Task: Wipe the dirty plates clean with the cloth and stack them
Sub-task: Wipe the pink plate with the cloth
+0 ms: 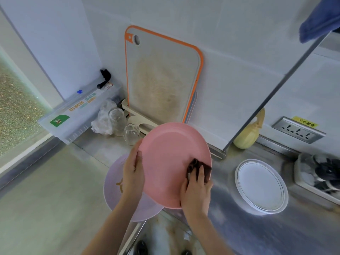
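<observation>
A pink plate (pixel 165 159) is tilted up above the counter, its face toward me. My left hand (pixel 133 173) grips its left rim, thumb on the front. My right hand (pixel 196 190) presses a dark brown cloth (pixel 199 167) against the plate's right side, fingers curled over the cloth. Under the pink plate lies a lilac plate (pixel 115 188) with a brown smear on it, partly hidden by my left arm. To the right, white plates (pixel 261 186) with a thin dark ring sit stacked on the steel counter.
An orange-edged cutting board (pixel 160 80) leans on the wall behind. Upturned glasses (pixel 131 134) and a clear box (pixel 77 115) stand at the back left. A yellow bottle (pixel 247 137), a wall socket (pixel 298 130) and a tray of utensils (pixel 320 173) are on the right.
</observation>
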Available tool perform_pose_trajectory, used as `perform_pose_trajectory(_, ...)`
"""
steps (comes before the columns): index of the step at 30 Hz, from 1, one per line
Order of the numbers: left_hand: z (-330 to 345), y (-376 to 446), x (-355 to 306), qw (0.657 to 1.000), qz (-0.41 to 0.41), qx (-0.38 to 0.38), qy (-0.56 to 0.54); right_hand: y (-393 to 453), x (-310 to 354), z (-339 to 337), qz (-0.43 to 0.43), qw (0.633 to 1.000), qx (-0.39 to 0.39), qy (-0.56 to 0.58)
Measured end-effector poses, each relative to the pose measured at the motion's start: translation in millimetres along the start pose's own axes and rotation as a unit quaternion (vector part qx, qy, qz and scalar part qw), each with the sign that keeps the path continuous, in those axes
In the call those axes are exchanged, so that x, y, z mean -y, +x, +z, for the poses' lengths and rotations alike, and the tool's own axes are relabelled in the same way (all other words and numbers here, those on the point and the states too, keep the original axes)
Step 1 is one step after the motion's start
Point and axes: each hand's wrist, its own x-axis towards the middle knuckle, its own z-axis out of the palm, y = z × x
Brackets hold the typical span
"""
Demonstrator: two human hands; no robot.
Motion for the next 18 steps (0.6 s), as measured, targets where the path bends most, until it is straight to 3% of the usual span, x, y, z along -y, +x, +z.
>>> perform_pose_trajectory(5, 9.5, -5.9, -4.8, 0.999, -0.029, -0.043, 0.003, -32.8, 22.3, -9.2, -0.047, 0.996, 0.034, 0.064)
perform_pose_trajectory(11, 14.5, -0.6, -9.1, 0.998, -0.021, -0.060, 0.007, -42.0, 46.0, -16.8, -0.219, 0.965, -0.014, 0.146)
perform_pose_trajectory(18, -4.8, 32.5, -24.5, 1.000, 0.022, -0.002, 0.012, -13.1, -24.2, -1.8, -0.411, 0.903, -0.076, 0.102)
